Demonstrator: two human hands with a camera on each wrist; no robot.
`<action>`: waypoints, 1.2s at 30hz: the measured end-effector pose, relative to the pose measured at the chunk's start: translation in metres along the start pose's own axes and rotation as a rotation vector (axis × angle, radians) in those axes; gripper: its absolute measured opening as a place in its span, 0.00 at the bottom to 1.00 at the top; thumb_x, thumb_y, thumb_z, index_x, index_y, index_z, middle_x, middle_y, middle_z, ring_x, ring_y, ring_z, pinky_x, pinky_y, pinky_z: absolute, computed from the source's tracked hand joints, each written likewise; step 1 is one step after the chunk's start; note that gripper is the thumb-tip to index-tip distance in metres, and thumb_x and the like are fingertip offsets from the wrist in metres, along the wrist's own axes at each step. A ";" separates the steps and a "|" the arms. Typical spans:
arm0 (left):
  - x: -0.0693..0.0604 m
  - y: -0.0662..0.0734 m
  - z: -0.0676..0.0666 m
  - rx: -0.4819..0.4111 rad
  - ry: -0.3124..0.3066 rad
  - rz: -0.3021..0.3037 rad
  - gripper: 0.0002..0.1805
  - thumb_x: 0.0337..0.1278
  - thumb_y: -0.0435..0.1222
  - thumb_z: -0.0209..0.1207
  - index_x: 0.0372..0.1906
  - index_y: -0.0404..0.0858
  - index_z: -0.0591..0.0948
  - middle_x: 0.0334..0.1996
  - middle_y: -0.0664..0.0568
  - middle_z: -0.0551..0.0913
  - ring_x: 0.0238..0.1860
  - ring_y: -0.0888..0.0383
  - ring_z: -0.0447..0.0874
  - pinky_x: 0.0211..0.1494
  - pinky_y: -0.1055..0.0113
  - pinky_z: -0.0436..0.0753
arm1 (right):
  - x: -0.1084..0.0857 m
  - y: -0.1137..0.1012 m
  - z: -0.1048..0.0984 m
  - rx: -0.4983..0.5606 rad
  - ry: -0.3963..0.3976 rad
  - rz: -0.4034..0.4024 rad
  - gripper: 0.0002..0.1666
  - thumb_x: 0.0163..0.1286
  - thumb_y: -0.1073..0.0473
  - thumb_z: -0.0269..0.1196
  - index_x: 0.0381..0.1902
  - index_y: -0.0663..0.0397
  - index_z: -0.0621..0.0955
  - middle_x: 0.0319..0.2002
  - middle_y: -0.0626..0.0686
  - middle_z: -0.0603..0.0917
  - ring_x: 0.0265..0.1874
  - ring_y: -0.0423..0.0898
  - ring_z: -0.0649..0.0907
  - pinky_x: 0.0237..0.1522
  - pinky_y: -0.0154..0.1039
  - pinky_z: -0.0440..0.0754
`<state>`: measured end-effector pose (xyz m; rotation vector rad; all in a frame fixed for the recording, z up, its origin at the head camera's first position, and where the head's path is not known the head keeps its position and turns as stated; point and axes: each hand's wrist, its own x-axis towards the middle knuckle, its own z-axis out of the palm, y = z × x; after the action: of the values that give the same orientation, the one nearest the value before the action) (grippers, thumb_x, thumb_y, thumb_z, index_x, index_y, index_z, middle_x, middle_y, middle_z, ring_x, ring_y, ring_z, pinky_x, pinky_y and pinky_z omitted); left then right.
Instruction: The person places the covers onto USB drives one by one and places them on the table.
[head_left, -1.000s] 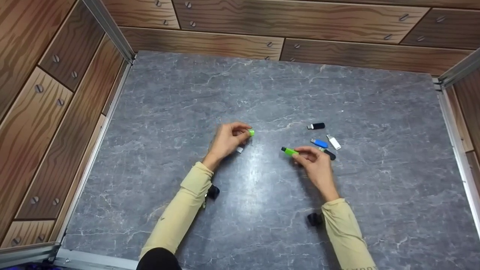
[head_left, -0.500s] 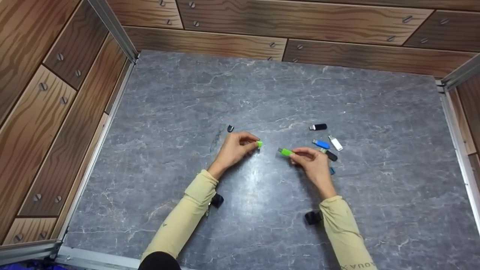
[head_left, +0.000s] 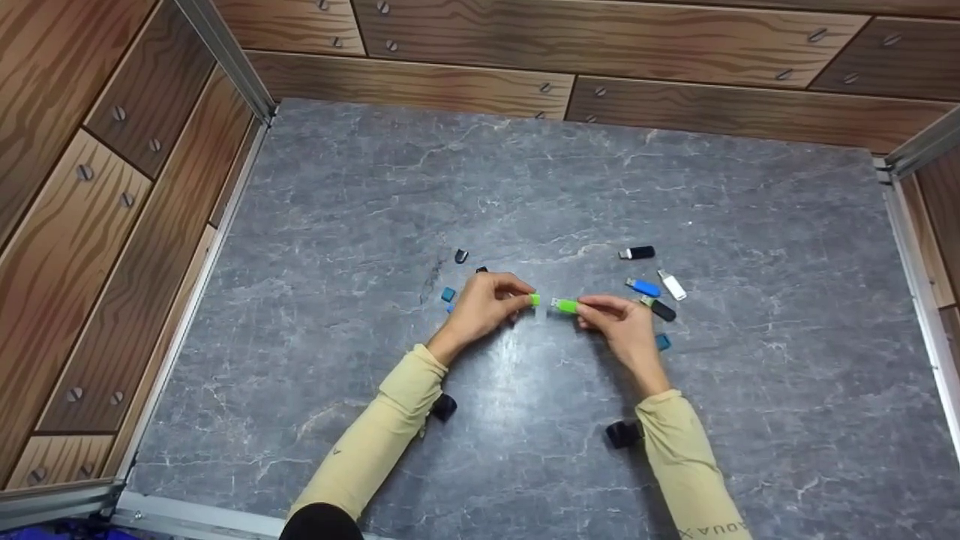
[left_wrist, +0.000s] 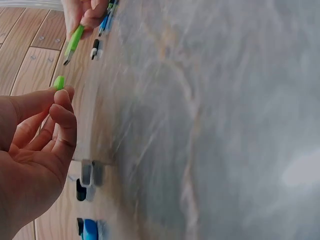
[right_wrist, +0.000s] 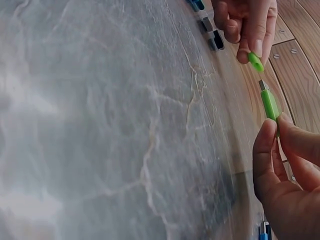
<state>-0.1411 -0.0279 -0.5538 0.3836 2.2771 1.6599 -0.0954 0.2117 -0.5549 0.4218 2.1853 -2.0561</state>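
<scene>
The green USB stick [head_left: 568, 307] is held above the table [head_left: 540, 195], about midway across, its metal plug [right_wrist: 263, 85] pointing left. The person's right hand [head_left: 624, 322] pinches its rear end between thumb and fingertips, leaving the front of the body and the plug bare. The left hand [head_left: 486, 303] pinches a small green cap [head_left: 535, 300] the same way; the cap is just to the left of the plug, near but not touching, and its hollow end seems to face the plug.

The stick is probably very light and stiff, likely hard plastic with smooth sides that could slip or roll under a loose pinch. The rear of the body looks the best place to hold: it keeps fingers off the plug, the part most easily bent by a sideways push. The cap is so small that it leaves room only for fingertips, best at its closed end; a hard squeeze might flex its walls.

To the right lie a blue stick [head_left: 643, 288] and a white stick [head_left: 673, 286]; a teal cap [head_left: 448, 295] lies left.
</scene>
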 end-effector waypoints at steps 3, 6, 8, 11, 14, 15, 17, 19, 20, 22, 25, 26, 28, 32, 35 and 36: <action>0.000 0.000 0.003 0.002 -0.014 0.002 0.07 0.66 0.34 0.69 0.45 0.36 0.92 0.31 0.36 0.91 0.22 0.52 0.84 0.24 0.75 0.78 | 0.000 0.000 0.001 0.001 0.000 0.008 0.18 0.68 0.72 0.70 0.53 0.79 0.84 0.31 0.42 0.92 0.26 0.37 0.90 0.38 0.31 0.91; -0.001 0.001 0.005 0.005 -0.020 0.001 0.07 0.67 0.33 0.69 0.45 0.36 0.92 0.29 0.36 0.91 0.23 0.50 0.84 0.23 0.75 0.78 | 0.000 0.000 0.003 -0.002 -0.006 0.022 0.18 0.68 0.72 0.70 0.53 0.79 0.84 0.31 0.42 0.92 0.25 0.36 0.90 0.38 0.31 0.90; -0.001 0.001 0.006 0.006 -0.025 -0.003 0.07 0.68 0.33 0.68 0.45 0.36 0.92 0.29 0.36 0.90 0.23 0.49 0.84 0.23 0.75 0.77 | 0.000 0.000 0.004 -0.006 -0.011 0.030 0.18 0.68 0.72 0.70 0.53 0.79 0.84 0.31 0.42 0.92 0.25 0.36 0.89 0.38 0.30 0.90; -0.001 0.000 0.007 0.015 -0.031 -0.001 0.07 0.68 0.34 0.68 0.45 0.36 0.92 0.28 0.37 0.90 0.22 0.52 0.84 0.23 0.75 0.77 | 0.000 0.001 0.005 -0.013 -0.019 0.037 0.18 0.69 0.71 0.70 0.53 0.79 0.84 0.30 0.42 0.92 0.25 0.36 0.89 0.37 0.30 0.90; -0.001 -0.001 0.009 0.022 -0.038 0.002 0.07 0.68 0.34 0.69 0.45 0.37 0.92 0.28 0.37 0.90 0.21 0.57 0.81 0.22 0.75 0.76 | 0.000 0.001 0.006 -0.012 -0.021 0.040 0.17 0.69 0.71 0.71 0.52 0.78 0.85 0.30 0.43 0.92 0.25 0.37 0.89 0.37 0.30 0.90; -0.001 -0.002 0.009 0.025 -0.040 0.002 0.07 0.67 0.34 0.69 0.46 0.37 0.92 0.28 0.37 0.90 0.20 0.59 0.81 0.22 0.75 0.76 | 0.000 0.001 0.007 -0.012 -0.021 0.040 0.17 0.68 0.71 0.71 0.52 0.78 0.85 0.30 0.43 0.92 0.25 0.37 0.89 0.37 0.30 0.90; -0.001 -0.003 0.009 0.024 -0.042 0.000 0.07 0.67 0.34 0.69 0.46 0.37 0.92 0.28 0.38 0.90 0.19 0.61 0.80 0.22 0.75 0.76 | -0.001 0.001 0.008 -0.006 -0.023 0.042 0.16 0.68 0.71 0.71 0.52 0.77 0.85 0.30 0.44 0.92 0.25 0.37 0.89 0.37 0.30 0.90; -0.001 -0.004 0.010 0.015 -0.045 -0.002 0.07 0.67 0.33 0.69 0.46 0.36 0.92 0.27 0.37 0.90 0.19 0.61 0.79 0.22 0.75 0.76 | -0.001 0.001 0.009 0.000 -0.026 0.041 0.17 0.69 0.71 0.71 0.52 0.78 0.85 0.30 0.43 0.92 0.25 0.37 0.89 0.37 0.30 0.90; -0.001 -0.004 0.010 0.010 -0.046 -0.002 0.07 0.67 0.33 0.69 0.46 0.36 0.92 0.27 0.37 0.90 0.19 0.61 0.79 0.22 0.75 0.77 | -0.001 0.001 0.009 0.005 -0.030 0.041 0.17 0.69 0.71 0.70 0.52 0.78 0.85 0.30 0.43 0.92 0.25 0.37 0.89 0.37 0.30 0.90; -0.002 -0.004 0.010 -0.001 -0.046 -0.002 0.08 0.67 0.33 0.69 0.46 0.36 0.92 0.27 0.36 0.90 0.19 0.61 0.80 0.22 0.74 0.78 | -0.001 0.001 0.010 0.011 -0.040 0.042 0.17 0.69 0.71 0.71 0.52 0.79 0.84 0.30 0.43 0.92 0.25 0.37 0.89 0.37 0.30 0.90; -0.003 -0.004 0.011 -0.023 -0.039 -0.004 0.08 0.66 0.33 0.69 0.47 0.35 0.92 0.27 0.35 0.90 0.19 0.60 0.81 0.22 0.74 0.79 | -0.002 0.001 0.011 0.011 -0.053 0.047 0.18 0.69 0.71 0.71 0.52 0.80 0.84 0.29 0.43 0.92 0.25 0.36 0.89 0.37 0.30 0.90; -0.003 -0.004 0.011 -0.028 -0.035 -0.006 0.09 0.66 0.33 0.70 0.47 0.34 0.92 0.27 0.35 0.90 0.19 0.59 0.81 0.22 0.74 0.79 | -0.001 0.001 0.011 0.009 -0.055 0.049 0.18 0.69 0.71 0.70 0.52 0.80 0.84 0.29 0.43 0.92 0.25 0.36 0.89 0.37 0.30 0.90; -0.003 -0.004 0.012 -0.037 -0.029 -0.012 0.08 0.66 0.32 0.70 0.46 0.34 0.92 0.27 0.36 0.90 0.19 0.60 0.81 0.22 0.74 0.79 | -0.001 0.001 0.011 0.004 -0.056 0.057 0.18 0.69 0.71 0.70 0.53 0.80 0.83 0.29 0.43 0.92 0.25 0.36 0.89 0.37 0.30 0.90; -0.002 -0.006 0.015 -0.062 -0.024 -0.027 0.08 0.65 0.31 0.70 0.45 0.33 0.92 0.28 0.36 0.91 0.19 0.61 0.81 0.22 0.73 0.80 | -0.001 -0.001 0.011 -0.010 -0.052 0.076 0.18 0.69 0.72 0.70 0.53 0.81 0.83 0.30 0.43 0.92 0.25 0.37 0.89 0.37 0.30 0.90; -0.002 -0.007 0.017 -0.098 -0.023 -0.039 0.07 0.64 0.30 0.70 0.45 0.32 0.92 0.28 0.35 0.91 0.18 0.61 0.81 0.22 0.74 0.80 | -0.001 -0.001 0.010 -0.029 -0.049 0.088 0.18 0.70 0.71 0.70 0.53 0.80 0.84 0.30 0.44 0.92 0.24 0.37 0.89 0.37 0.30 0.90; -0.001 -0.007 0.018 -0.112 -0.023 -0.042 0.07 0.64 0.29 0.70 0.45 0.31 0.91 0.29 0.34 0.91 0.19 0.61 0.81 0.22 0.74 0.80 | -0.001 -0.001 0.010 -0.032 -0.047 0.091 0.18 0.70 0.71 0.70 0.53 0.80 0.84 0.30 0.44 0.92 0.24 0.37 0.89 0.37 0.30 0.90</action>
<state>-0.1334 -0.0150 -0.5658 0.3251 2.1486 1.7434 -0.0959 0.2017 -0.5546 0.4560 2.1278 -1.9618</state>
